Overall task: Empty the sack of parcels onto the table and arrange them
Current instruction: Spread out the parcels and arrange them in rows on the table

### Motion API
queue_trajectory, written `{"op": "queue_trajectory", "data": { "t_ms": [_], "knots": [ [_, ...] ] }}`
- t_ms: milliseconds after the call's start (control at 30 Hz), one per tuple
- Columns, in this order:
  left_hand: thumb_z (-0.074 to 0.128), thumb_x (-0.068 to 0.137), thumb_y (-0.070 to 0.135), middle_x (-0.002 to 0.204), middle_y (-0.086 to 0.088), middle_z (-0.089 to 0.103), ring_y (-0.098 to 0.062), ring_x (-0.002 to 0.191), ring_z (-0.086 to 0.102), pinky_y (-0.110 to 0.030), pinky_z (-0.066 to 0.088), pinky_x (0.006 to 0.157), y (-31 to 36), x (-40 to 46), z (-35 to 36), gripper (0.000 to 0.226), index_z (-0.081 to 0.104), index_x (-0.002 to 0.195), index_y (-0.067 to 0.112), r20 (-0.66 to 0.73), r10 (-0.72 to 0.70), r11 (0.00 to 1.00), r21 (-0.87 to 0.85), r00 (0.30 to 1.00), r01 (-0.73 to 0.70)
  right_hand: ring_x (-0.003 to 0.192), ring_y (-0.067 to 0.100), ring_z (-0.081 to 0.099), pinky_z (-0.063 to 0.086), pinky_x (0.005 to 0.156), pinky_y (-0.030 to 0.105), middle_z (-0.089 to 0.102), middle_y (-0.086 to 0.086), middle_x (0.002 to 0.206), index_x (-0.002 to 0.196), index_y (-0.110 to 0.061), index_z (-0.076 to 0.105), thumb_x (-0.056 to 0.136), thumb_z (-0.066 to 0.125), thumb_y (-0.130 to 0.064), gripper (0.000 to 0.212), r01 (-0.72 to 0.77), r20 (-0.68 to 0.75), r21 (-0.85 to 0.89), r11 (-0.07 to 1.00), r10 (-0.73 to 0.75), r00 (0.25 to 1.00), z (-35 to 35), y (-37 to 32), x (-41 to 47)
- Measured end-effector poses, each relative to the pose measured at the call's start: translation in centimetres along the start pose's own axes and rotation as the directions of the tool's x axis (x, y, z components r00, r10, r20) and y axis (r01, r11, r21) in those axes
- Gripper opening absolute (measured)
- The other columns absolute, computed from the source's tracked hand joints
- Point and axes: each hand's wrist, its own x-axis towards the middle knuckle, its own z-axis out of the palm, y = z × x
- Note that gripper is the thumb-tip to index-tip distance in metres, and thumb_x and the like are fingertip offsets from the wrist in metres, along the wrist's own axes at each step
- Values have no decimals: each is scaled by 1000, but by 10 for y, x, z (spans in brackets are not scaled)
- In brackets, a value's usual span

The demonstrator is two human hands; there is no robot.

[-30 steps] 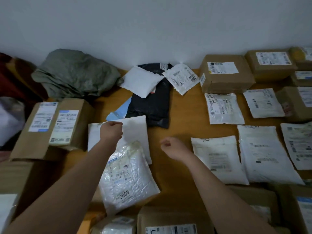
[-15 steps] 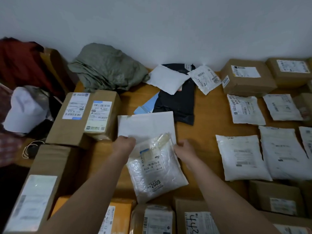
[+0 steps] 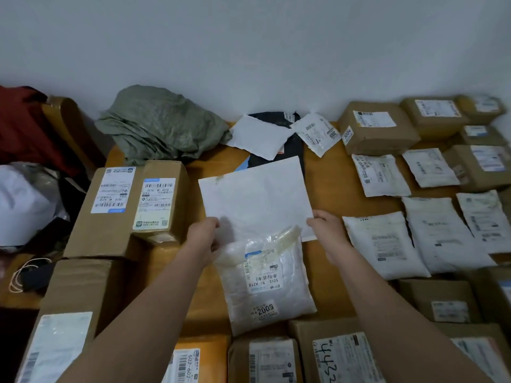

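Now both hands [image 3: 203,236] [image 3: 327,230] pinch the white mailer's [image 3: 254,194] near corners.

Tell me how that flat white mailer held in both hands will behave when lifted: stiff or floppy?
The flat white mailer probably stays fairly stiff: gripped only at its near corners by the left hand and right hand, it shows no sag. It looks thin, so likely light. Its surface looks smooth, so it may slide off the bubble-wrap parcel it overlaps.
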Motion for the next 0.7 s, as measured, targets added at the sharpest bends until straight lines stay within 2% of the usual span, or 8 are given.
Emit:
{"op": "queue_trajectory", "data": {
  "t_ms": [67, 133, 233, 333, 433, 533, 633, 700],
  "knots": [
    [50, 88, 11, 84, -11, 46, -25, 80, 43, -35, 39, 66, 16, -11, 7, 4, 52, 88, 7, 18, 74, 996, -42, 997, -73, 82, -2, 54, 39, 63, 14, 63, -10, 95, 103, -22, 62, 95, 50, -5, 23, 79, -37, 55, 995, -77, 996, -11, -13, -3],
    [49, 88, 11, 90, -12, 53, -25, 80, 49, -34, 43, 70, 32, -19, 14, 6, 54, 85, 10, 30, 160, 984, -91, 987, -156, 83, -2, 57, 42, 65, 11, 65, -14, 94, 100, -25, 64, 94, 51, -3, 26, 159, -92, 110, 981, -150, 984, -20, -25, -4],
    [40, 90, 8, 106, -10, 60, -20, 85, 61, -28, 47, 76, 51, -25, 23, 17, 57, 91, 9, 76, 233, 933, -298, 970, -201, 93, 5, 58, 46, 76, 17, 64, -14, 96, 100, -24, 69, 92, 50, 1, 33, 210, -182, 153, 966, -182, 966, -37, -33, -1],
    [37, 95, 17, 113, -11, 62, -24, 98, 60, -33, 47, 84, 54, -29, 27, 31, 59, 115, 8, 58, 196, 885, -440, 979, -151, 108, 10, 52, 46, 95, 29, 62, -9, 109, 92, -26, 71, 85, 34, 11, 53, 156, -251, 111, 981, -124, 960, -57, -24, 4],
    [32, 100, 32, 119, -11, 58, -26, 105, 56, -36, 43, 84, 42, -31, 28, 45, 51, 132, 7, -12, 56, 927, -371, 998, -56, 107, 14, 53, 47, 92, 30, 61, -1, 121, 100, -23, 68, 89, 36, 5, 44, 34, -302, 84, 996, -7, 953, -71, -7, 17],
    [31, 103, 30, 121, -16, 52, -29, 102, 53, -39, 41, 80, 31, -30, 31, 45, 44, 138, 4, -33, -37, 967, -254, 999, 27, 104, 17, 54, 47, 91, 31, 59, 3, 125, 116, -18, 64, 94, 46, -8, 30, -44, -207, 23, 999, 48, 977, -66, 8, 26],
    [37, 102, 27, 119, -16, 52, -31, 102, 54, -42, 43, 89, 13, -23, 36, 40, 45, 133, 3, -43, -106, 988, -121, 993, 101, 109, 17, 49, 40, 90, 26, 51, 3, 132, 132, -14, 54, 93, 48, -6, 40, -84, -55, -62, 995, 81, 995, -53, 27, 35],
    [42, 101, 26, 115, -16, 51, -31, 103, 52, -40, 45, 87, 3, -17, 38, 36, 48, 129, 4, -26, -147, 987, -68, 989, 145, 120, 21, 47, 41, 96, 28, 46, 4, 138, 140, -17, 46, 91, 50, -8, 51, -100, -14, -129, 987, 99, 995, -45, 36, 39]
  ]
}}
